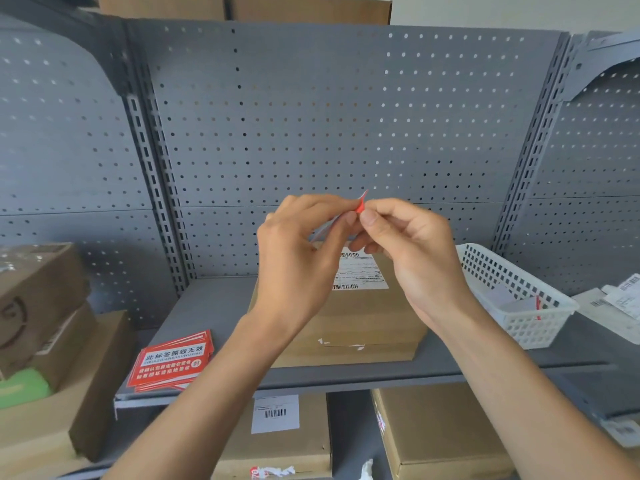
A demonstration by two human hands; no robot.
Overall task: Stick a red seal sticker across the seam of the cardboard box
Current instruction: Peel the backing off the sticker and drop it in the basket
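Observation:
A brown cardboard box (363, 317) with a white shipping label lies on the grey shelf, partly hidden behind my hands. Above it, my left hand (298, 258) holds a red seal sticker (360, 205) on its grey backing sheet. My right hand (412, 251) pinches the sticker's red corner at the top, where it curls off the backing. Both hands hover in the air over the box, fingertips touching at the sticker. Most of the sticker is hidden behind my fingers.
A stack of red seal stickers (171, 361) lies on the shelf (221, 303) left of the box. A white plastic basket (512, 292) stands to the right. More cardboard boxes sit at the left (41, 306) and on the shelf below (440, 427). A grey pegboard (311, 116) backs the shelf.

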